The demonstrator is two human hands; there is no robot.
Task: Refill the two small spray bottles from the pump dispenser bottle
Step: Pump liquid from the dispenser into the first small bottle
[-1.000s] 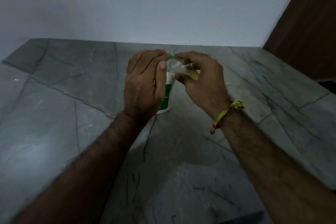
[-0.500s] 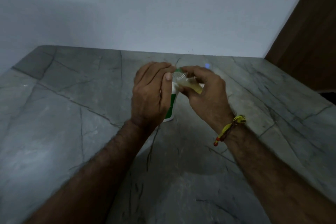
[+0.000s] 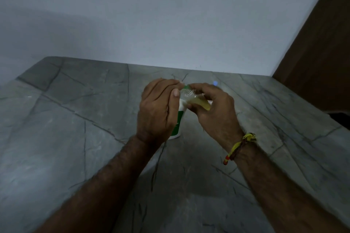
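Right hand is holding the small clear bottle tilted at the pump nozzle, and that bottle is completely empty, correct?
Not empty. The head view shows yellowish liquid inside the small clear bottle. The rest stands: the right hand holds it tilted at the green nozzle.

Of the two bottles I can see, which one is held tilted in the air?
The small clear bottle with yellow liquid, held by the right hand; the white-and-green bottle stands upright on the counter.

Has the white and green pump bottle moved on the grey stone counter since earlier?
No: the bottle stands by the same dark counter vein; only the view shifted.
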